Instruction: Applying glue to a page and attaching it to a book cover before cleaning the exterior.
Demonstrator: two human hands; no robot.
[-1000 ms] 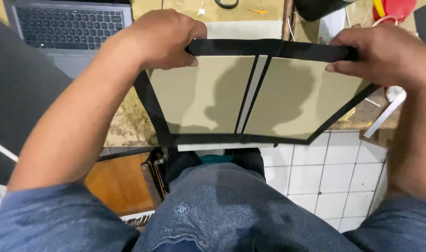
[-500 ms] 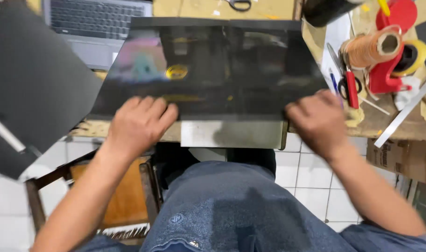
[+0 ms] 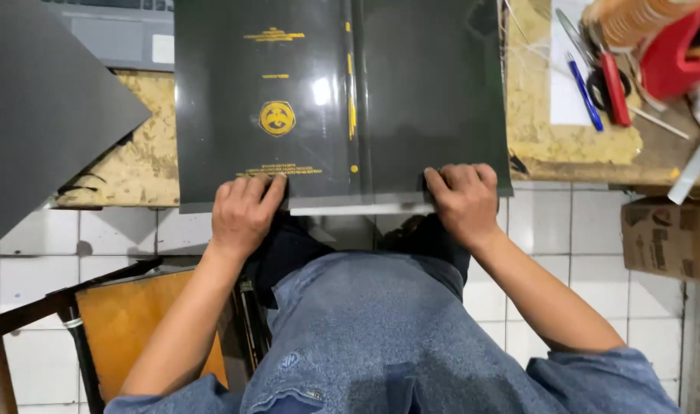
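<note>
Around my worktop, chipboard top, rough near edge. Laptop at 11 o'clock, only its front part in frame. Big dark grey sheet at 9 o'clock, one corner hanging off the edge. At 1–2 o'clock: white paper with a blue pen on it, red-handled tool just beside the pen, red tape dispenser carrying a brown tape roll. Cardboard box on the white tiled floor at 3 o'clock. Orange-seated wooden chair at 7 o'clock.
</note>
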